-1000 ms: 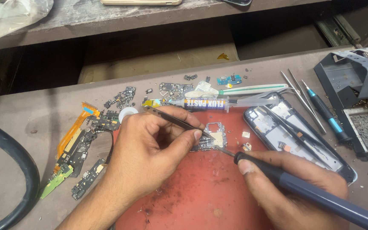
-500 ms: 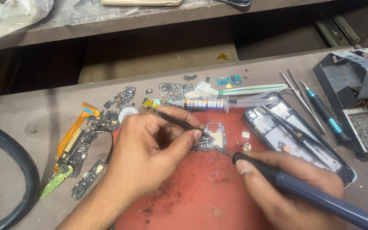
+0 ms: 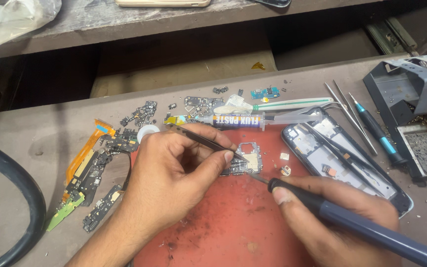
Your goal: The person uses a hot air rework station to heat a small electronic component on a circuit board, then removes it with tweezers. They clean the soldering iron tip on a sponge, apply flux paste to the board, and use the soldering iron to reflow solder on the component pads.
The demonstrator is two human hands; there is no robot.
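My left hand [image 3: 171, 180] pinches black tweezers [image 3: 198, 138] whose tips rest on a small circuit board [image 3: 245, 158] lying on a red mat [image 3: 233, 222]. My right hand [image 3: 337, 217] grips a soldering iron with a dark blue handle [image 3: 366, 227]; its thin metal tip [image 3: 258, 179] touches the board's lower right edge. A syringe of flux paste [image 3: 238, 120] lies just behind the board.
An opened phone frame [image 3: 342, 158] lies to the right of the mat, with tweezers and a screwdriver [image 3: 376, 131] beyond it. A soldering stand [image 3: 416, 99] sits at far right. Flex cables and board scraps [image 3: 95, 173] lie on the left, beside a thick black hose [image 3: 21, 198].
Almost nothing has moved. Both hands hold their places at the board, the iron's tip shifting only slightly.
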